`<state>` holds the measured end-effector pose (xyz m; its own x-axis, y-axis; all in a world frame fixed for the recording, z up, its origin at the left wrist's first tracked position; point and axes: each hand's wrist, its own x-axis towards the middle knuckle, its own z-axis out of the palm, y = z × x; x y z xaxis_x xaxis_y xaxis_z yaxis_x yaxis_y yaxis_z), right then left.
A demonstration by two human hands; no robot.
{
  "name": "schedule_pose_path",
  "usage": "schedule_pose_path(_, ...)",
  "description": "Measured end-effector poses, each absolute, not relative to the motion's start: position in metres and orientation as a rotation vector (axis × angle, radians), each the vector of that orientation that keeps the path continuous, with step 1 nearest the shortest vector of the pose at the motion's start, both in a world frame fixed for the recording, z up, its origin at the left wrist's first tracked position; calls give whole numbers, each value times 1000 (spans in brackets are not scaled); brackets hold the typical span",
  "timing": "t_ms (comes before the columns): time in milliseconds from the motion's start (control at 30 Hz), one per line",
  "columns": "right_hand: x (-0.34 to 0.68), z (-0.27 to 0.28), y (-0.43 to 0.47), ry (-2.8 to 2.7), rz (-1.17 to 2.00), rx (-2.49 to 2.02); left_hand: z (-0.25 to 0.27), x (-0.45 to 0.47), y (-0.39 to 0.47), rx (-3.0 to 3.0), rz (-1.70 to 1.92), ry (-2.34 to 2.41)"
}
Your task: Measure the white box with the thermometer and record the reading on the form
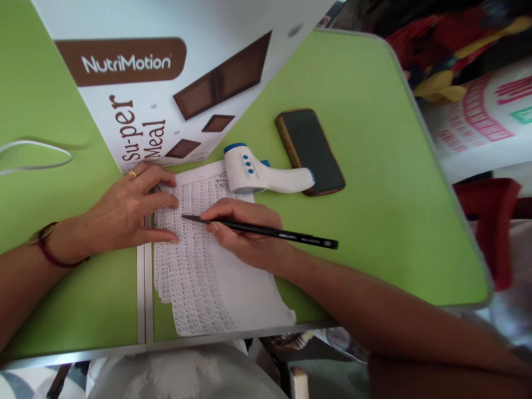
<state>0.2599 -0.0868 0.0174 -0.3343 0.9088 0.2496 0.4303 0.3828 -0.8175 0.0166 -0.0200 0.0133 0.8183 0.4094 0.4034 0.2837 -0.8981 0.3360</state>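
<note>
Right hand (pixel 249 233): closed around a slim black writing instrument (pixel 282 235), tip over the sheets; contact with the paper is hard to make out. Left hand (pixel 128 208): fingers spread, resting at the sheets' left edge. Handwritten sheets (pixel 245 299): loosely stacked on green table (pixel 394 221). White thermometer (pixel 241 180): handle overlapping dark phone (pixel 313 141). Printed box (pixel 149 22): just beyond the sheets.

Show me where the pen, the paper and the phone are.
Pen (pixel 270 230): head view, on its black barrel.
Paper (pixel 199 277): head view, on the handwritten part of the top sheet.
Phone (pixel 315 145): head view, on its dark screen.
</note>
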Motion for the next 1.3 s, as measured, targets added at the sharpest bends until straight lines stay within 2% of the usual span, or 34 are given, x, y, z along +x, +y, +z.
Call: schedule_pose_path(1300,261,17,-88,-1818,876,-1306,14,16,-19,2745,680,546)
